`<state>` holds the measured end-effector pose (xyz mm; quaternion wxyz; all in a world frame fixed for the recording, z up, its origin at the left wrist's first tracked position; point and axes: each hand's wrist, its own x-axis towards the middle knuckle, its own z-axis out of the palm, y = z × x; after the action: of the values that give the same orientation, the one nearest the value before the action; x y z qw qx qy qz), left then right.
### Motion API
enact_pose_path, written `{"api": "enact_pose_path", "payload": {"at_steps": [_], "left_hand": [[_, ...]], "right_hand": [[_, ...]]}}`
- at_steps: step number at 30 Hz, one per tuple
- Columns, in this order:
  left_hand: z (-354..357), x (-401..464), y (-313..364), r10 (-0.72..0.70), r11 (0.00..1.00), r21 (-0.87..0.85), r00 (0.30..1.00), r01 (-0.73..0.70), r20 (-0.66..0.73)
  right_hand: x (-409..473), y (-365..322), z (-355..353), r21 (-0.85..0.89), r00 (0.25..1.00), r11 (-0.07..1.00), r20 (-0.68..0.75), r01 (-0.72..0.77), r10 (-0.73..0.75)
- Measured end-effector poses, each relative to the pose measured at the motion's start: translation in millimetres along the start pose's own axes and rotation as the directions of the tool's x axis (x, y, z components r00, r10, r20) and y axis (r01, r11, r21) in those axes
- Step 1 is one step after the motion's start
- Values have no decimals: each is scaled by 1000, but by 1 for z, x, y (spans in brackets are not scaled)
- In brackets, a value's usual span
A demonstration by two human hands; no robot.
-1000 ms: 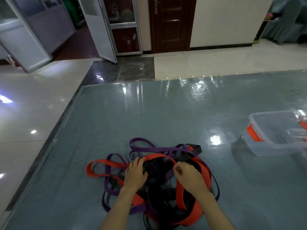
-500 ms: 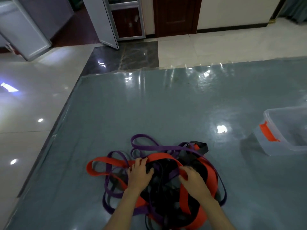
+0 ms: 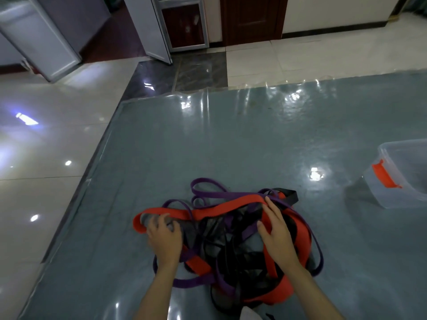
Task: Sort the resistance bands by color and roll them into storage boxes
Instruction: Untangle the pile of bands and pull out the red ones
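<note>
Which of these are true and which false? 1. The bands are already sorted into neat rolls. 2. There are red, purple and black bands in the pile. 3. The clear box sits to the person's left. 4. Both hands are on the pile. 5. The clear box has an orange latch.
1. False: the resistance bands lie in one tangled pile on the grey mat.
2. True.
3. False: the clear box stands to the right, apart from the pile.
4. True: the left hand rests at the red loop's end, the right hand lies flat on a red band.
5. True: orange latch.
</note>
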<state>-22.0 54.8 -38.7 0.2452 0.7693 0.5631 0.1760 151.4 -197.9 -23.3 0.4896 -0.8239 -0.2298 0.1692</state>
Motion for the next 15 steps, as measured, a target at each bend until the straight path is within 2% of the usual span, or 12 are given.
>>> {"api": "enact_pose_path", "payload": {"at_steps": [3, 5, 9, 15], "left_hand": [[-13, 22, -24, -272, 962, 27, 943, 272, 191], [-15, 30, -36, -300, 946, -29, 906, 323, 298], [-16, 27, -47, -231, 916, -265, 936, 301, 264], [-19, 11, -42, 7, 955, -293, 989, 38, 149]], "right_hand": [[-2, 0, 1, 7, 1000, 1000, -5, -11, 11], [-2, 0, 1, 8, 1000, 1000, -14, -21, 22], [-5, 2, 2, 40, 994, 995, -52, -97, 99], [-4, 10, 0, -6, 977, 980, -73, -199, 198]]}}
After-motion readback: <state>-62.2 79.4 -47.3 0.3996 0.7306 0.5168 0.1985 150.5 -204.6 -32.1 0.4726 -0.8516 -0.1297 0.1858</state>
